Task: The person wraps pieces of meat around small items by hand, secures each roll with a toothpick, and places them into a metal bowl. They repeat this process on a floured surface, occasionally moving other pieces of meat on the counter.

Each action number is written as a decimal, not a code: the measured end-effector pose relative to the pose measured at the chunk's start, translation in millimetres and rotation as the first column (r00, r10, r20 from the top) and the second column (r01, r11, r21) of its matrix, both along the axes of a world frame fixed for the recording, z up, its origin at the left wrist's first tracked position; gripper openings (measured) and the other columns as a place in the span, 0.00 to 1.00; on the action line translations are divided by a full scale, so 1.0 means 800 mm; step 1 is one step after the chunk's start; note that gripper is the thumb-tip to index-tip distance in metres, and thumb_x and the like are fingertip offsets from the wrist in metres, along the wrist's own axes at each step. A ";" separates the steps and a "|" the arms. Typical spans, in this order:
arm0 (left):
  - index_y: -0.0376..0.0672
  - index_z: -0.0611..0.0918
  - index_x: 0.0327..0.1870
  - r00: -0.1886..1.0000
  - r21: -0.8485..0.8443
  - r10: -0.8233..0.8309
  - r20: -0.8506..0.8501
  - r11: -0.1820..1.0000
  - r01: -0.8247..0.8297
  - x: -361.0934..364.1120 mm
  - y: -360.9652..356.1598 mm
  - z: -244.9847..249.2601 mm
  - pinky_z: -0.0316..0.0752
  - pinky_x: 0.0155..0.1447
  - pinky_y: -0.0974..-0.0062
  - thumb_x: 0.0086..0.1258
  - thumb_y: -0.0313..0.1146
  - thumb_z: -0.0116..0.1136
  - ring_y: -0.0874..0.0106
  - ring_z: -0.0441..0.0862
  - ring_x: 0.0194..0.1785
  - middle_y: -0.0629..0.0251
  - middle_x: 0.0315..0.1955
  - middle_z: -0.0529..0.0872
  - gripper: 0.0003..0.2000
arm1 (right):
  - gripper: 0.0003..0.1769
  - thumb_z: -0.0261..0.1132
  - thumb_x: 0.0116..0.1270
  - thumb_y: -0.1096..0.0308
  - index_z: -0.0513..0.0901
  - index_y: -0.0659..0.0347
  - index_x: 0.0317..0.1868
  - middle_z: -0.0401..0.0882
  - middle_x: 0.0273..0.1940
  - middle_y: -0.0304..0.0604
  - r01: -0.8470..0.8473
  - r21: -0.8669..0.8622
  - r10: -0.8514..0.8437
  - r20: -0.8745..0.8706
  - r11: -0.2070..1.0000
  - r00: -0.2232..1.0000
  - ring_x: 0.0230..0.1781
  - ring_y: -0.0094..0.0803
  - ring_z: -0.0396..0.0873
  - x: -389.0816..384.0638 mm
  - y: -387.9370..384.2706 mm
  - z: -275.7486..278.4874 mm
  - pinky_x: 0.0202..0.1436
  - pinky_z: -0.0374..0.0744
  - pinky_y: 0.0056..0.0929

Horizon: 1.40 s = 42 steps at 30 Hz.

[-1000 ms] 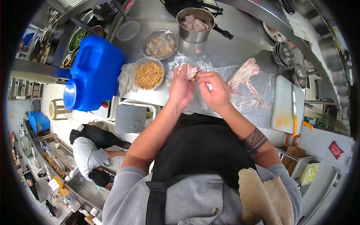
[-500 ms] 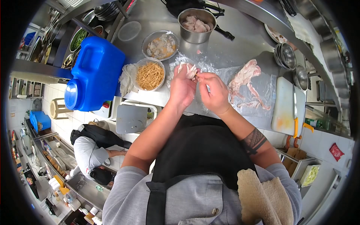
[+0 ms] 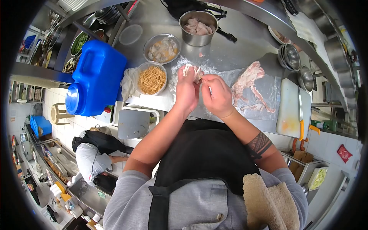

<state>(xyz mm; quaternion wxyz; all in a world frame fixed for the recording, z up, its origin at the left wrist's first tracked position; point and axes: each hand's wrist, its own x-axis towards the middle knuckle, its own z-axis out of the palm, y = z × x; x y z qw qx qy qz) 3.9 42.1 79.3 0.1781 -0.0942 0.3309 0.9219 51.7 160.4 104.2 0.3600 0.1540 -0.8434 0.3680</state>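
Observation:
My left hand is closed around a folded piece of pale, floured raw meat above the steel counter. Beside it, my right hand pinches a toothpick at the meat's right edge; most of the toothpick is hidden by the fingers. To the left stands a clear tub of toothpicks. A bowl of wet, pale meat pieces sits behind that tub. Right of my hands, a long raw piece of meat lies spread on a plastic sheet.
A steel pot of raw meat stands at the back. A large blue jug is at left. On the right are a cutting board, a yellow-handled knife and metal bowls. Another person bends down at lower left.
My right fingers have closed in against the meat, and the tan toothpick tip visible earlier is now mostly covered. My left thumb has shifted up over the meat. The view has moved slightly.

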 end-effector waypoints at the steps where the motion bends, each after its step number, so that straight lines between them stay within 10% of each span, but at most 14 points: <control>1: 0.48 0.71 0.64 0.999 -0.042 0.000 -0.035 0.999 -0.002 0.002 0.000 0.001 0.80 0.62 0.64 0.92 0.37 0.49 0.69 0.83 0.57 0.64 0.53 0.84 0.09 | 0.07 0.70 0.66 0.85 0.81 0.69 0.43 0.88 0.46 0.54 0.002 0.000 -0.002 -0.001 1.000 1.000 0.42 0.49 0.89 0.000 0.000 0.002 0.47 0.88 0.38; 19: 0.46 0.74 0.63 0.959 0.007 0.026 -0.284 1.000 -0.025 0.002 -0.002 0.015 0.71 0.64 0.72 0.94 0.40 0.45 0.77 0.76 0.55 0.70 0.52 0.80 0.11 | 0.08 0.69 0.65 0.82 0.79 0.65 0.41 0.88 0.43 0.52 0.000 -0.121 0.009 0.068 0.993 0.998 0.38 0.50 0.88 -0.002 0.001 0.032 0.42 0.87 0.41; 31: 0.44 0.76 0.59 0.925 -0.025 -0.034 -0.378 0.999 0.026 -0.003 -0.008 0.026 0.70 0.63 0.68 0.94 0.45 0.43 0.73 0.76 0.53 0.66 0.50 0.79 0.15 | 0.04 0.70 0.73 0.81 0.81 0.68 0.41 0.90 0.47 0.49 0.021 -0.492 0.122 0.257 0.870 0.959 0.41 0.30 0.90 0.005 -0.003 0.021 0.46 0.89 0.30; 38: 0.43 0.75 0.69 0.927 0.221 -0.170 -0.333 0.942 0.252 -0.014 -0.027 0.022 0.72 0.67 0.66 0.93 0.43 0.47 0.71 0.79 0.63 0.63 0.63 0.82 0.16 | 0.02 0.67 0.78 0.81 0.82 0.69 0.45 0.88 0.48 0.51 0.076 -0.918 0.396 0.241 0.389 0.886 0.43 0.33 0.88 0.002 0.002 0.014 0.50 0.90 0.36; 42: 0.40 0.70 0.81 0.804 -0.273 -0.337 -0.490 0.935 0.226 -0.011 -0.042 0.032 0.70 0.77 0.63 0.91 0.40 0.53 0.68 0.78 0.73 0.59 0.74 0.80 0.24 | 0.02 0.67 0.78 0.77 0.83 0.66 0.47 0.88 0.47 0.49 0.208 -0.971 0.531 0.239 0.119 0.813 0.43 0.34 0.88 -0.002 0.017 0.020 0.48 0.90 0.35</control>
